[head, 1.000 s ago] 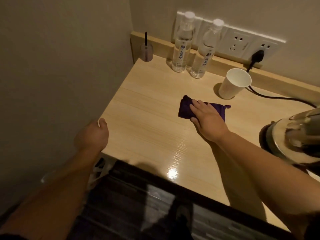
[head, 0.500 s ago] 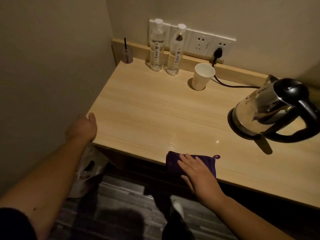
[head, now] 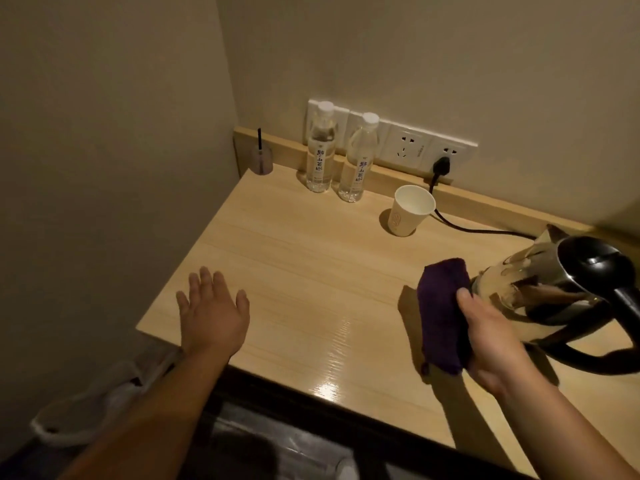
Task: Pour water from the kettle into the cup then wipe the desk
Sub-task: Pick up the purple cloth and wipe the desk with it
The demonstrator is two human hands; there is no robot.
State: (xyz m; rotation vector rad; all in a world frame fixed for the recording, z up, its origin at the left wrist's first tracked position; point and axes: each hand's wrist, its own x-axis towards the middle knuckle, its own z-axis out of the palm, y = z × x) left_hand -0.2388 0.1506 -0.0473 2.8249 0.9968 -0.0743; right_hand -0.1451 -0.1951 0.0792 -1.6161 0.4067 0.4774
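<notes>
Right hand [head: 491, 337] grips purple cloth [head: 445, 313], lifted beside kettle [head: 554, 292]. Left hand [head: 214, 310] spread flat, holding nothing, over worktop [head: 311, 265] left of kettle, near front edge.

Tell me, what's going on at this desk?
A person is tidying a wooden desk. The right hand holds a bunched purple cloth lifted off the surface, just beside the steel kettle. The left hand is open and empty, fingers spread over the desk's near left part. A paper cup stands upright toward the back, near two water bottles and the wall sockets, where the kettle's cord is plugged in. Whether the cup holds water can't be told.
</notes>
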